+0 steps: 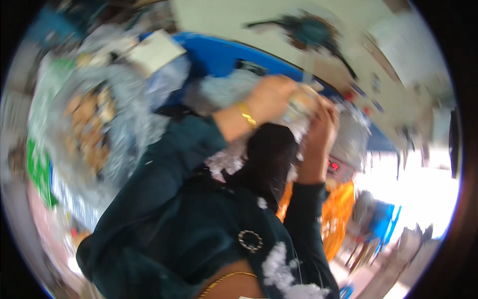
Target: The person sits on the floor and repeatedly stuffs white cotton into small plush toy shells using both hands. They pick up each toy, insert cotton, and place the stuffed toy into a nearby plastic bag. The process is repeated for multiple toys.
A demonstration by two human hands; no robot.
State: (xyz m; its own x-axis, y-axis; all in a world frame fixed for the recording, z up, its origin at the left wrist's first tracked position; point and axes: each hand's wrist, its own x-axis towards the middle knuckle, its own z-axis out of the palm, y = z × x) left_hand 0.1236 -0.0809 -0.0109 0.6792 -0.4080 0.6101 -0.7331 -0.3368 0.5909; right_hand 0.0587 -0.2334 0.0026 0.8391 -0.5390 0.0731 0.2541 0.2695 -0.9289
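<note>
My left hand [274, 95], with a gold bracelet at its wrist, is raised in front of me. Its fingers close on one side of a small tan and whitish thing [301, 102], too blurred to name. Opposite it, my right hand [323, 119] has its fingers bent around the other side of the same thing. White fluffy stuffing [226, 85] lies beyond my left wrist, in a blue-sided bin [214, 49]. A dark cloth-like thing [271, 154] is below my hands. Motion smears the fingertips.
At the left stands a clear plastic bag [134, 107] holding several tan pieces [88, 122]. A pale card [157, 52] lies behind it. To the right are a device with a red lit display [334, 165], an orange bag [338, 214] and a blue stool [383, 219]. White fluff clings to my dark clothing.
</note>
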